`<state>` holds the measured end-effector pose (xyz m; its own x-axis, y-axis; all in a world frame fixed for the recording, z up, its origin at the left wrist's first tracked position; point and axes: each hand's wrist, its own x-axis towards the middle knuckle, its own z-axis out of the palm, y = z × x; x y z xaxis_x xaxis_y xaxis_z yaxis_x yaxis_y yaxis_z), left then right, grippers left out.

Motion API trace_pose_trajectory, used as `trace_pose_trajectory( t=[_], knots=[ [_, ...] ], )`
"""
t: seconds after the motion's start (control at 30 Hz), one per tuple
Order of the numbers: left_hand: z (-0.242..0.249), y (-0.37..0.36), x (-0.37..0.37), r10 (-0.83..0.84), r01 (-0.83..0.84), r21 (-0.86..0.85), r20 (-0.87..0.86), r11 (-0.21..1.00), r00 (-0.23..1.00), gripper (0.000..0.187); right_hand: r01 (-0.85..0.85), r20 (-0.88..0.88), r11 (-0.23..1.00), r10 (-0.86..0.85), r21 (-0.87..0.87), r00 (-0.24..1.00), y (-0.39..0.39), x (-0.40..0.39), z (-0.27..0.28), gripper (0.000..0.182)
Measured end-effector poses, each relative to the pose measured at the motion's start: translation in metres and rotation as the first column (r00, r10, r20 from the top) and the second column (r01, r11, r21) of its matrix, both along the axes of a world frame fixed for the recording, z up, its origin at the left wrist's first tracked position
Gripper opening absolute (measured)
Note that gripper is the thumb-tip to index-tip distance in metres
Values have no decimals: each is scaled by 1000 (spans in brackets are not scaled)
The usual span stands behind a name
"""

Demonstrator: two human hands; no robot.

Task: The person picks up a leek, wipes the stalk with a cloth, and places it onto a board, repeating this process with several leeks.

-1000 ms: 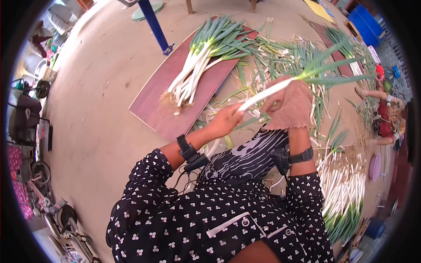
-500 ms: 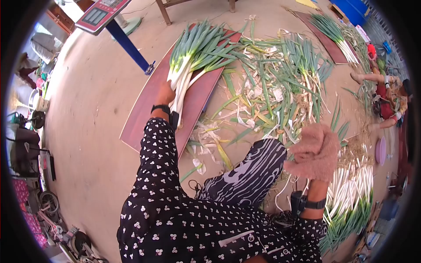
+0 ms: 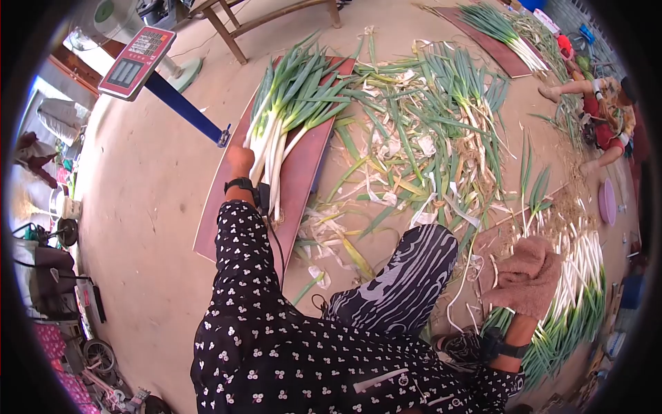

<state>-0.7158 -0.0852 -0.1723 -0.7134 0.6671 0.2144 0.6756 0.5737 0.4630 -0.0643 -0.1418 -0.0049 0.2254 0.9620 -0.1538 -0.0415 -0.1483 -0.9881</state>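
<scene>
A bundle of green onions (image 3: 276, 141) lies on a reddish board (image 3: 231, 214), leaves toward the top and white stems nearer me. At the bundle's left edge, my left hand (image 3: 241, 160) is closed round the stems; its fingertips are partly hidden. A pinkish-brown cloth (image 3: 527, 276) covers my right hand, so its fingers cannot be seen. The cloth is over the near end of a row of trimmed green onions (image 3: 576, 283) with white stems and green ends. Some green leaves show just below the cloth, beside my wrist.
Loose leaves and peelings (image 3: 400, 159) cover the floor between the boards, with untrimmed onions (image 3: 469, 90) among them. A scale display (image 3: 131, 69) on a blue post stands upper left, near a wooden bench (image 3: 234, 31). Another person (image 3: 607, 114) sits at the right by a purple basin (image 3: 607, 201).
My right hand and the cloth have moved down and right, onto the trimmed onions. My left hand has shifted to the bundle's left edge, where the stems look more spread. The view has shifted.
</scene>
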Motion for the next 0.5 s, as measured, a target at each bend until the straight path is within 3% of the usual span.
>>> trace_pose_trajectory(
  t=[0.07,0.13,0.2,0.23,0.27,0.3,0.37,0.43,0.47,0.5],
  knots=[
    [4,-17,13,55,-28,-330,72,944,996,40,2,-140,1000,-2,2,990,-5,3,8,24],
    [-15,-36,20,-13,7,-408,-12,913,1000,36,-48,-272,999,39,-26,961,-12,5,24,30],
    [-26,-38,17,-36,-35,-507,-129,861,991,38,-102,-2,982,104,158,995,-13,9,28,36],
    [-30,-35,12,-43,-80,-567,-200,820,979,40,-174,349,935,58,310,935,-9,14,27,39],
    [-39,-28,12,-87,-104,-627,-266,772,960,42,-257,581,909,20,328,814,-14,28,29,41],
    [-24,-24,15,28,-144,-572,-207,808,978,48,-324,701,896,19,305,713,-15,38,31,42],
    [-93,21,-66,-281,128,-449,-293,884,914,42,-408,797,884,70,229,600,-25,76,28,44],
    [-57,83,-35,-290,195,-507,-114,840,950,56,-357,671,906,120,227,731,-45,114,30,47],
    [-90,144,-83,-629,268,-690,-339,672,700,53,-279,470,926,133,255,872,-58,121,39,40],
    [-68,173,-50,-667,535,-470,-171,702,726,50,-185,238,942,118,280,964,-72,126,49,34]
  ],
)
